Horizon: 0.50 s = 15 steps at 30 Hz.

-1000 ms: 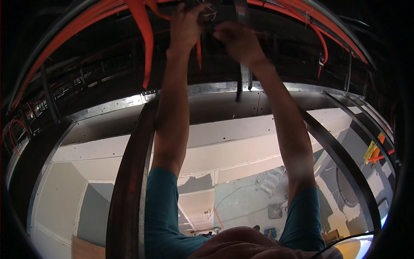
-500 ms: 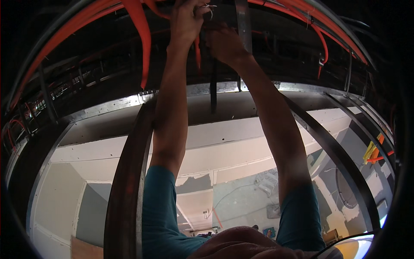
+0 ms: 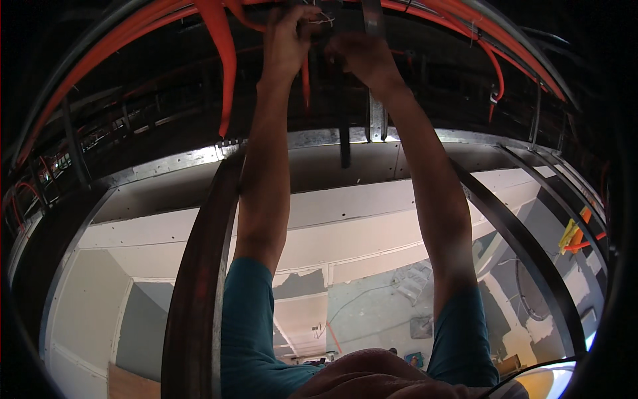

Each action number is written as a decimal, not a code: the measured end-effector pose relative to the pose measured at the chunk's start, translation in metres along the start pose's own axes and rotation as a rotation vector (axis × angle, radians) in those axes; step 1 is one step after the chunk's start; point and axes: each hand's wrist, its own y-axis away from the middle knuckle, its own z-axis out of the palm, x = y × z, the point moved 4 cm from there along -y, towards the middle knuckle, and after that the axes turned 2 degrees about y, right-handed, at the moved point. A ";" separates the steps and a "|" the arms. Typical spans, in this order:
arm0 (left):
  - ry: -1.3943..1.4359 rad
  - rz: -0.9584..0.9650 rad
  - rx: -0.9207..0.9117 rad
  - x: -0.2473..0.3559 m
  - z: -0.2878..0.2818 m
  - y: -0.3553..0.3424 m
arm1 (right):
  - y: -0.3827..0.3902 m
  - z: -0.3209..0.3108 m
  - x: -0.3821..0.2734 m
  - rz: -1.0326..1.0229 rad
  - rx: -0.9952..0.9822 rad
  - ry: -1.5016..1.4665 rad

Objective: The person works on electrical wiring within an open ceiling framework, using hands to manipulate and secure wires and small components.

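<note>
Both my arms reach up into the dark ceiling space. At the top, my left hand (image 3: 290,40) is closed, with thin pale wires (image 3: 323,19) showing at its fingertips. My right hand (image 3: 364,58) is just to the right and slightly lower, apart from the left, its fingers curled in. Shadow hides what they hold, if anything. Below the right hand hangs a narrow dark strip (image 3: 345,147); I cannot tell whether it is joined to that hand. An orange conduit (image 3: 226,73) hangs left of my left forearm, and a thinner orange tube (image 3: 306,83) is between my arms.
Dark metal ceiling bars (image 3: 199,279) run beside my left arm, and another bar (image 3: 522,233) lies right of my right arm. A metal channel (image 3: 166,166) crosses ahead. More orange conduits (image 3: 100,56) curve along the top. Far below is a floor (image 3: 372,312) with a ladder (image 3: 413,282).
My right hand has moved right, away from my left hand. The dark strip has shifted right too. My left hand stays nearly in place, with the thin wires at its fingertips.
</note>
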 end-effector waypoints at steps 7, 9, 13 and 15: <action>-0.050 0.129 0.118 0.009 -0.013 0.002 | -0.016 0.003 -0.009 0.170 0.165 -0.268; -0.106 0.196 0.147 0.003 -0.014 0.000 | -0.020 0.008 -0.010 0.147 0.130 -0.357; -0.159 0.335 0.151 0.003 -0.011 0.002 | -0.022 0.011 -0.010 0.232 0.044 -0.453; -0.171 0.344 0.158 0.004 -0.010 0.003 | -0.022 0.007 -0.014 0.245 0.033 -0.405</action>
